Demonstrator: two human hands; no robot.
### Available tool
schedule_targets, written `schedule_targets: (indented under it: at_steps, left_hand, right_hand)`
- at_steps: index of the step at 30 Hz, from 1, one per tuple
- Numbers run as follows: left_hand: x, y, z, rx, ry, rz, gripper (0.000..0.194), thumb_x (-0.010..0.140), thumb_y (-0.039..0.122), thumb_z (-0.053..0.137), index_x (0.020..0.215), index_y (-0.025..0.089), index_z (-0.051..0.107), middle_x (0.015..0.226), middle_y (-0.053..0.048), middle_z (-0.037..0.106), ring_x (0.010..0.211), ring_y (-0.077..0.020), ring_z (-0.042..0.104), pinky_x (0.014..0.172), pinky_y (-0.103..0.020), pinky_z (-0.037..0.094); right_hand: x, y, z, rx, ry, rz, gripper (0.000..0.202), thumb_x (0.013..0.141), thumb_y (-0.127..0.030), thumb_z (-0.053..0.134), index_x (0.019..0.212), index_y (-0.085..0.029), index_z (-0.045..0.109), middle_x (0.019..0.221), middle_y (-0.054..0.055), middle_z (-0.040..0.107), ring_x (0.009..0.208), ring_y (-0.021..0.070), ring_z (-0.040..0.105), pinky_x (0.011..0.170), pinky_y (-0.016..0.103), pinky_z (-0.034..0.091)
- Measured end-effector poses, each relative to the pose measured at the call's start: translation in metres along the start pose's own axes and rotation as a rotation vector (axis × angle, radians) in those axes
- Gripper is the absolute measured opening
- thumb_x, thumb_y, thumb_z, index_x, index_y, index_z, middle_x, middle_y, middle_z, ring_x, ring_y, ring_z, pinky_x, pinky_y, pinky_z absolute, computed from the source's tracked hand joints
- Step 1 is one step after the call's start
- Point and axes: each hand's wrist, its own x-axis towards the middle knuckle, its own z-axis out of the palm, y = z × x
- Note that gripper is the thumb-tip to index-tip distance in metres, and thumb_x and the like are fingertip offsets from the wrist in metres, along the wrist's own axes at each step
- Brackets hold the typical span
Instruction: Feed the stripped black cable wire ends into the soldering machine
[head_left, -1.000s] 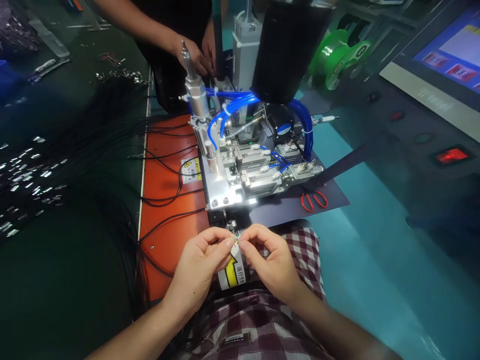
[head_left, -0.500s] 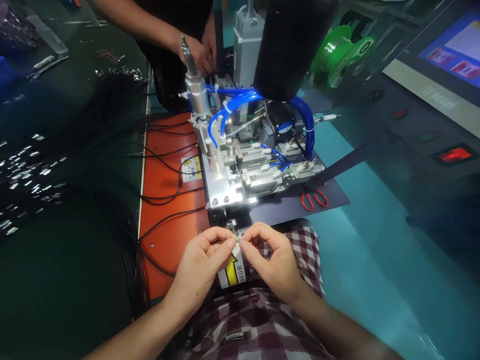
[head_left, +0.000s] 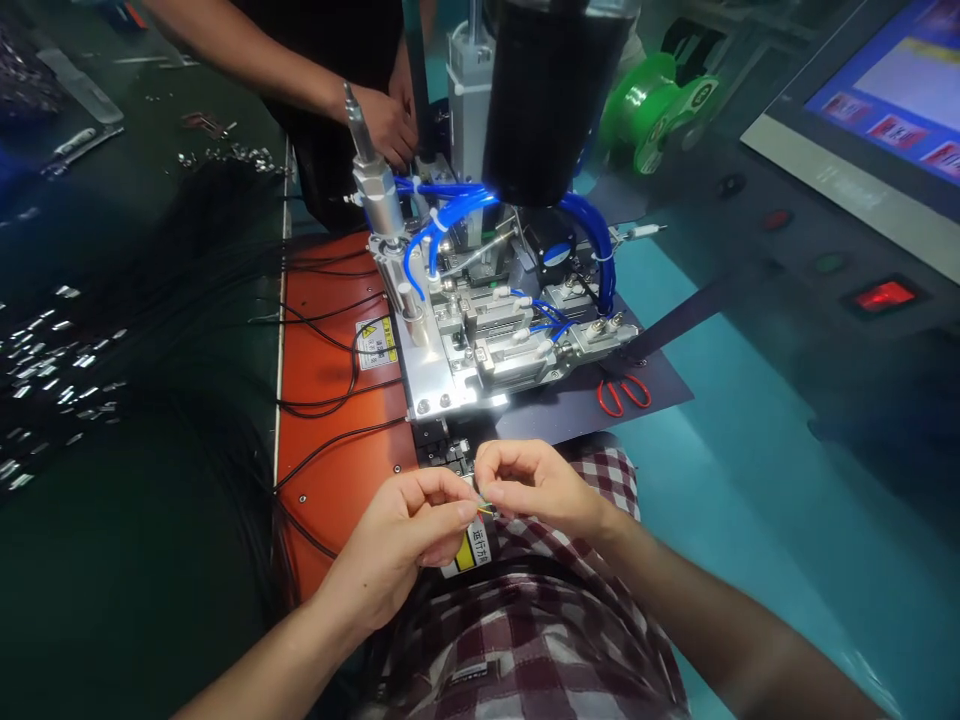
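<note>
Nearest my view is checked cloth (head_left: 525,640), cut off by the bottom edge like both forearms; a small tag (head_left: 474,672) on it is too blurred for me to read. Just beyond, I have the left hand (head_left: 409,525) clamped, thumb against forefinger, on a few thin coloured wires (head_left: 486,510). They lie between the two hands, on the near side of the machine (head_left: 517,360), the rest of their length hidden by the left hand's grip. I can pick out green and yellow but cannot count the strands. Their free ends point right, slightly fanned; the long axis of the visible part runs left to right. The right hand (head_left: 536,480) has thumb and forefinger together just beside those ends; whether a strand is caught there, I cannot tell.

Below the wires, a label (head_left: 466,553) is partly covered by the left hand. Farther on, of the red scissors (head_left: 621,402) at right I make out only the handles. Black cables (head_left: 326,441) cross an orange base (head_left: 319,360) to the dark counter (head_left: 135,580) at left, blurring into a tangle. At the far side, a black cylinder (head_left: 559,100) is cut off above, a co-worker's hand (head_left: 386,125) shows unclear fingertips, and a screen (head_left: 900,100) leaves the right edge.
</note>
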Motion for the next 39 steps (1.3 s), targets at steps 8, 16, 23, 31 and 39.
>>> schedule_targets:
  at_steps: [8, 16, 23, 31, 39]
  left_hand:
    - [0.001, -0.006, 0.0, 0.111, 0.114, 0.071, 0.015, 0.077, 0.027, 0.065, 0.074, 0.014, 0.058, 0.049, 0.008, 0.032, 0.045, -0.004, 0.022, 0.044, -0.02, 0.014]
    - [0.002, -0.01, 0.0, 0.101, 0.228, 0.102, 0.018, 0.08, 0.034, 0.062, 0.076, 0.017, 0.056, 0.046, 0.009, 0.029, 0.044, -0.0057, 0.021, 0.043, -0.021, 0.014]
    - [0.004, -0.015, -0.003, 0.138, 0.199, 0.125, 0.019, 0.081, 0.035, 0.061, 0.077, 0.017, 0.057, 0.049, 0.009, 0.03, 0.046, -0.0055, 0.02, 0.043, -0.02, 0.014]
    - [0.005, -0.015, -0.002, 0.093, 0.216, 0.13, 0.02, 0.081, 0.033, 0.061, 0.074, 0.016, 0.056, 0.048, 0.008, 0.031, 0.047, -0.0053, 0.023, 0.044, -0.02, 0.016]
    - [0.005, -0.016, 0.001, 0.072, 0.198, 0.165, 0.016, 0.081, 0.031, 0.062, 0.08, 0.016, 0.057, 0.052, 0.008, 0.038, 0.047, -0.0038, 0.028, 0.044, -0.016, 0.021]
  right_hand:
    - [0.006, -0.02, -0.004, -0.178, -0.037, 0.017, 0.013, 0.082, -0.022, 0.057, 0.071, -0.015, 0.056, 0.067, -0.002, 0.05, 0.055, 0.0086, 0.045, 0.053, 0.023, 0.036]
    - [-0.006, -0.006, 0.028, -0.356, 0.378, -0.042, 0.008, 0.078, -0.018, 0.06, 0.071, -0.016, 0.057, 0.066, -0.002, 0.053, 0.059, 0.0104, 0.047, 0.056, 0.022, 0.038]
    - [-0.004, -0.005, 0.034, -0.41, 0.443, -0.098, 0.011, 0.077, -0.013, 0.057, 0.068, -0.017, 0.054, 0.066, -0.003, 0.051, 0.059, 0.01, 0.046, 0.056, 0.022, 0.039]
    - [-0.007, -0.004, 0.034, -0.379, 0.475, -0.041, 0.003, 0.078, -0.018, 0.06, 0.075, -0.017, 0.06, 0.066, -0.002, 0.055, 0.059, 0.0107, 0.049, 0.056, 0.023, 0.04]
    - [-0.007, -0.001, 0.039, -0.444, 0.533, -0.128, 0.011, 0.08, -0.017, 0.058, 0.069, -0.017, 0.056, 0.067, -0.001, 0.052, 0.061, 0.0113, 0.048, 0.057, 0.024, 0.039]
